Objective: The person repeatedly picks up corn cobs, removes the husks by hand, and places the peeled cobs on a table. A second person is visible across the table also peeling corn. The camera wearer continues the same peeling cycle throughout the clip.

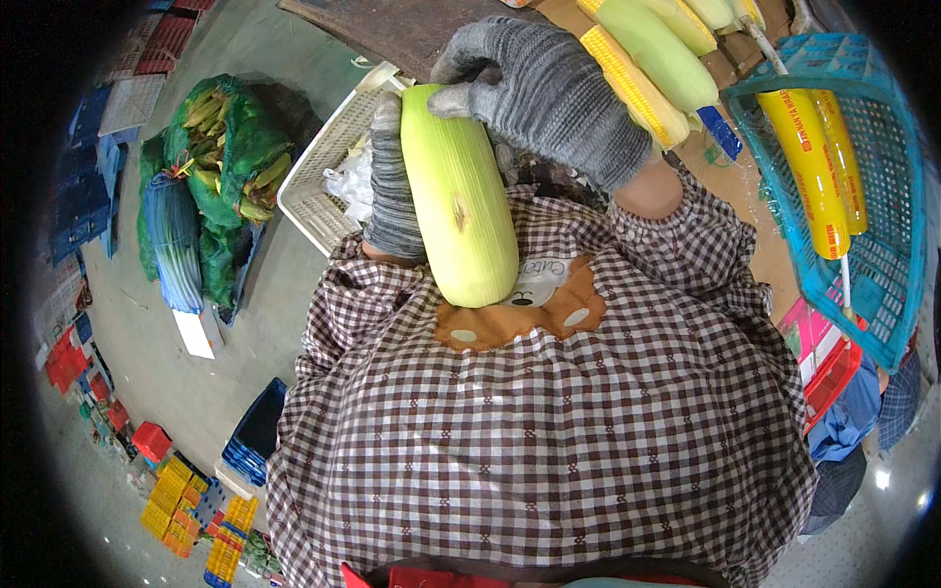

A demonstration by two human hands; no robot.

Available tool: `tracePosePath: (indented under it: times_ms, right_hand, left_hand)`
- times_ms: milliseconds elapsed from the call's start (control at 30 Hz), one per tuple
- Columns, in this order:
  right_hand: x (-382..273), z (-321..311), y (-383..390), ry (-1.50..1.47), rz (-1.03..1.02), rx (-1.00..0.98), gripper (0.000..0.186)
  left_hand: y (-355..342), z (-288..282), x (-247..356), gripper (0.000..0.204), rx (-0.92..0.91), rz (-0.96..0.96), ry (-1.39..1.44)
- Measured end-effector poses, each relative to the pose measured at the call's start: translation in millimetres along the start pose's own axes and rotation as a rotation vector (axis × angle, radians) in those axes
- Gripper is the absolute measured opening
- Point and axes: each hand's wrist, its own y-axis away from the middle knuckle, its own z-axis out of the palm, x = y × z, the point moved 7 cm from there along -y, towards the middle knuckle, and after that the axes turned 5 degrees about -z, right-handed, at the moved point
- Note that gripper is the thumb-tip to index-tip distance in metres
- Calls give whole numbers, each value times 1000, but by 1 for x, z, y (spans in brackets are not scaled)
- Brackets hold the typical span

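Observation:
An ear of corn (459,201) in pale green husk, with a small brown blemish on its side, is held in front of my chest. My left hand (394,191), in a grey striped knit glove, grips it along its left side. At the corn's top end, the gloved thumb and bent fingers of my right hand (554,93) are closed on the tip; exactly what the fingertips pinch is hidden. To the right of that hand lie several more ears, among them one with bare yellow kernels (635,86) and one in green husk (667,59).
A white plastic basket (312,196) with crumpled white scraps stands at my left. On the floor beyond are green mesh sacks (221,147) and a blue bundle (173,235). At right, a blue-green crate (887,176) sits by yellow film rolls (809,167). Stacked crates (172,505) stand lower left.

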Motion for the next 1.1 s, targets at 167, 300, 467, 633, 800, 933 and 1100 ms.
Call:
tracePosePath:
  times_ms: [167,300,467,633,800,933,1100]
  right_hand:
    - [34,17,-7,-42,58,-134,26]
    - [67,46,7,-92,304,-185,38]
    - [83,77,39,-592,473,-232,42]
    - [101,89,41,-873,583,-235,44]
    - [115,95,37,-536,533,-371,39]
    - [106,92,35,-308,423,-416,31]
    - [70,82,29,-158,220,-364,22]
  left_hand:
    - [-13,-6,-18,69,-180,-108,294]
    - [-46,-41,-17,56,45,-11,389]
    - [-78,-86,3,57,124,239,301]
    - [-85,-87,-1,53,70,356,223]
    - [-79,-71,-16,60,-68,203,330]
    - [-78,-83,-27,58,131,218,272]
    - [-67,-93,-12,39,183,478,114]
